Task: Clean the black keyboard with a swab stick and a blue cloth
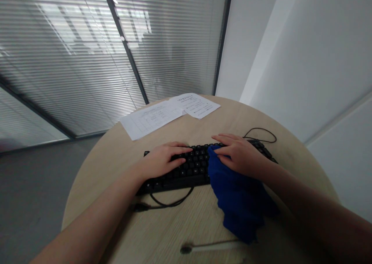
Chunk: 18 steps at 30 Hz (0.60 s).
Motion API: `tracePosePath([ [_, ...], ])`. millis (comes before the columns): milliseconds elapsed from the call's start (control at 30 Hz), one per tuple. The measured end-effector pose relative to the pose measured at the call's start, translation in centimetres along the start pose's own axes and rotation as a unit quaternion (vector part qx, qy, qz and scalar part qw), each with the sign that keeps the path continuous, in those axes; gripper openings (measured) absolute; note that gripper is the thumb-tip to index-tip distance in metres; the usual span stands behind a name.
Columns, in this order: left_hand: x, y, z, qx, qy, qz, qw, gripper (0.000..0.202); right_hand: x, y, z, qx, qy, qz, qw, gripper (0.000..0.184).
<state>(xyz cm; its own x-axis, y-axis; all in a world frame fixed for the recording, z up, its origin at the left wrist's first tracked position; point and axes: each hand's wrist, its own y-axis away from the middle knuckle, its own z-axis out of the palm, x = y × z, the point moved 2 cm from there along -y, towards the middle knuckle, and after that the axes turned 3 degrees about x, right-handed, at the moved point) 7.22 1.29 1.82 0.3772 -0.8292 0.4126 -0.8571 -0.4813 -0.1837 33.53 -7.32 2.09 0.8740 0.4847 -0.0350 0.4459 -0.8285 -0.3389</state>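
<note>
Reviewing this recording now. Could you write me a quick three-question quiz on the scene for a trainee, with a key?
1. Multiple choice: what colour is the cloth under the right hand?
A) white
B) blue
C) red

2. True or false: the printed papers lie beyond the keyboard, on the side away from the person.

3. Short answer: which hand is on the left part of the keyboard, apart from the cloth?

Key:
1. B
2. True
3. The left hand
</note>
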Motion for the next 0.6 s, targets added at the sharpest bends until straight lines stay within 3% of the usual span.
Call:
tracePosePath([
  [167,0.2,0.0,-0.1,0.005,0.005,0.005,1.000,0.038,-0.2,0.0,0.6,-0.005,0.015,0.030,0.999,0.027],
  [400,0.2,0.0,-0.1,0.002,-0.007,-0.003,1.000,0.038,-1.4,0.2,-0.1,-0.007,0.026,0.033,0.999,0.024],
  [600,0.1,0.0,0.0,0.001,-0.008,-0.008,1.000,0.037,-1.0,0.1,-0.1,-0.026,0.032,0.058,0.997,0.027],
])
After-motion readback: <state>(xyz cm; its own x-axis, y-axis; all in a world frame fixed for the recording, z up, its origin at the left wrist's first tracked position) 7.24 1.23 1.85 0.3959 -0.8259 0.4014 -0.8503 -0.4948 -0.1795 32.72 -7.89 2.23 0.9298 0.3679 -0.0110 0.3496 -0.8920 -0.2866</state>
